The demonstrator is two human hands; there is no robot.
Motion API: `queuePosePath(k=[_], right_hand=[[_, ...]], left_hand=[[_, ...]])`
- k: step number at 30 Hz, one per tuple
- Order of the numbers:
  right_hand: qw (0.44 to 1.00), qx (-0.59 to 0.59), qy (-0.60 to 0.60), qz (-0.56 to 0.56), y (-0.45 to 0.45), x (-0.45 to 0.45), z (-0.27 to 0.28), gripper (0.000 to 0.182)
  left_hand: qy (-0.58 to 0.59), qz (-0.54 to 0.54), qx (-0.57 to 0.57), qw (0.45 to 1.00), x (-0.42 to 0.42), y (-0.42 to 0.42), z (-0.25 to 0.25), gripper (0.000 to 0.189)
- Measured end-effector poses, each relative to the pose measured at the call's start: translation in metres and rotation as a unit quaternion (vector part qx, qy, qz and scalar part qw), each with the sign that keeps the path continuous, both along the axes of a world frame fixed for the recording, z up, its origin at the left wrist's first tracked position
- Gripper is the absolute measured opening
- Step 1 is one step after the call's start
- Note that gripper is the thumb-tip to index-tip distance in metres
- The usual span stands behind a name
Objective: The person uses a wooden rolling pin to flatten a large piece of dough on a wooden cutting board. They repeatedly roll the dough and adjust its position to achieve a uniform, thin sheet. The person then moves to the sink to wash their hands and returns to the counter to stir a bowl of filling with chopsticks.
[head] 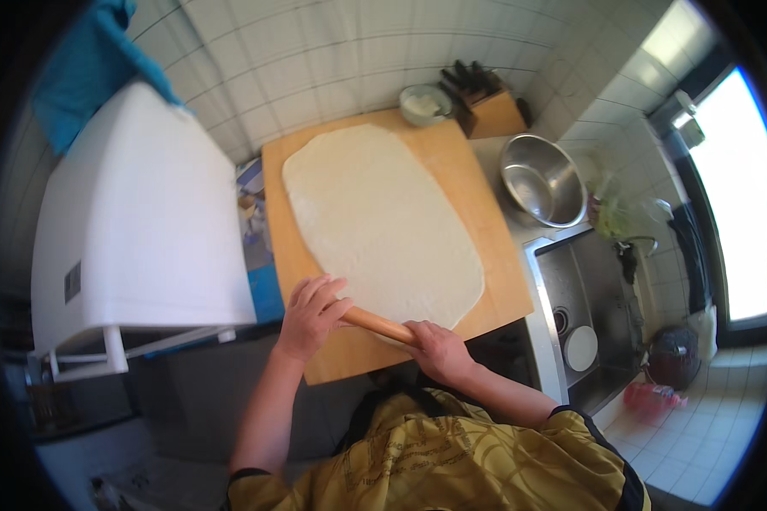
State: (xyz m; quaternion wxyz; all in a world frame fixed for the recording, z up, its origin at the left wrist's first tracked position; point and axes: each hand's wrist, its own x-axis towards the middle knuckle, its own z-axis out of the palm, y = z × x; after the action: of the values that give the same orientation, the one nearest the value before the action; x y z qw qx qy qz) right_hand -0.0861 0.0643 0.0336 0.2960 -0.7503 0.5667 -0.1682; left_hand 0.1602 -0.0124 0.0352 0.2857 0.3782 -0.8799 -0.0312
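A large flat sheet of rolled dough (383,223) lies on a wooden board (498,274). Across the dough's near edge rests a wooden rolling pin (378,324), tilted down to the right. My left hand (314,316) is at the pin's left end, its fingers bent over it and partly spread. At the right end, my right hand (438,348) grips the pin with curled fingers. The parts of the pin under both hands are hidden.
A bowl of white contents (425,105) stands at the board's far edge, beside a knife block (495,115). To the right are a steel bowl (543,181) and a sink (604,287) holding a round white item (580,349). A large white appliance (147,223) stands left.
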Motion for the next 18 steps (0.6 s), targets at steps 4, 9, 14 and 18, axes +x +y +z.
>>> queuePosePath(k=[4,9,14,18], right_hand=[[0.974,0.052,-0.063,-0.211,-0.04,-0.067,0.017,0.025],[0.929,-0.03,0.129,-0.345,-0.132,-0.222,0.002,0.026],[0.903,0.042,0.268,-0.335,-0.197,-0.28,-0.023,0.032],[0.897,0.046,0.314,-0.306,-0.211,-0.293,-0.044,0.028]], left_hand=[[0.158,0.126,0.057,0.978,-0.032,-0.017,0.013,0.059],[0.194,0.225,0.192,0.935,-0.035,-0.002,-0.032,0.062],[0.29,0.278,0.295,0.867,-0.041,0.014,-0.068,0.06],[0.333,0.359,0.348,0.799,-0.061,0.022,-0.045,0.056]])
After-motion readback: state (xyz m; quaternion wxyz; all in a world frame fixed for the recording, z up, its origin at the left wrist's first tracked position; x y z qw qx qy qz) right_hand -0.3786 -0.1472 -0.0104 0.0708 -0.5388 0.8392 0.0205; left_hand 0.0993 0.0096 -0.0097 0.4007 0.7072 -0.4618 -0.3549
